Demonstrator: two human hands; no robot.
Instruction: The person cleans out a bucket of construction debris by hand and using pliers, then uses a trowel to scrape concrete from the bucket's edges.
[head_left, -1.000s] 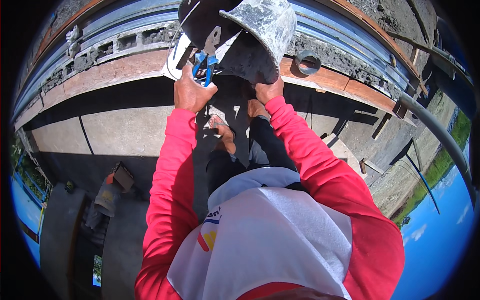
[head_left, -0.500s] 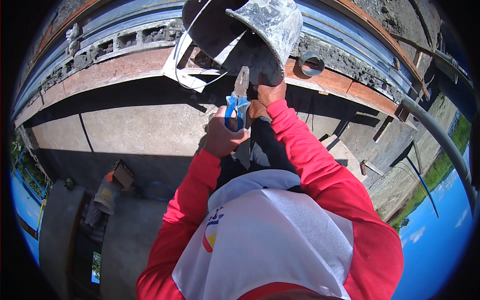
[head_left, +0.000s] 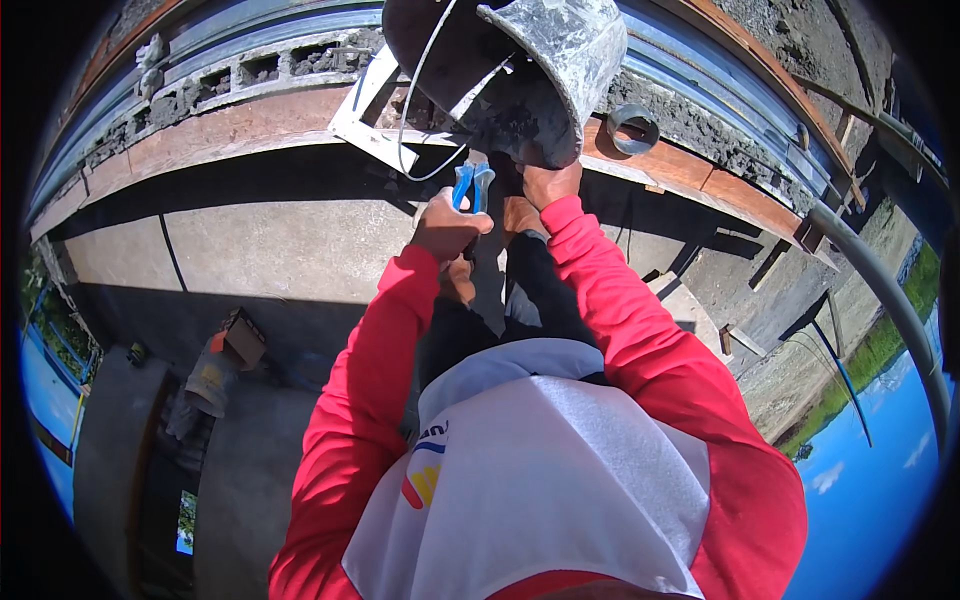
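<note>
My left hand (head_left: 447, 228) is closed round the blue handles of a pair of pliers (head_left: 473, 188). Their jaws point away from me into dark shadow by the lower rim of a bucket and are hard to make out. The bucket (head_left: 570, 50) is grey, stained with mortar and tipped so its mouth faces me, with a split in its wall. A thin wire handle (head_left: 405, 120) loops down from its left side. At the rim's near right, my right hand (head_left: 552, 184) grips the bucket; some of its fingers are hidden behind the rim.
Behind the bucket runs a row of hollow blocks (head_left: 260, 70) edged with wooden boards (head_left: 230, 125). A short pipe ring (head_left: 632, 130) sits on the boards at right, and a white angled frame (head_left: 375, 140) lies left. A dirty pail (head_left: 208, 388) stands lower left. A grey pipe (head_left: 885, 280) curves at far right.
The pliers have moved away from me, and their jaws have passed from sunlight into the shadow at the bucket's rim. The bucket sits slightly farther right in view, still gripped by my right hand.
</note>
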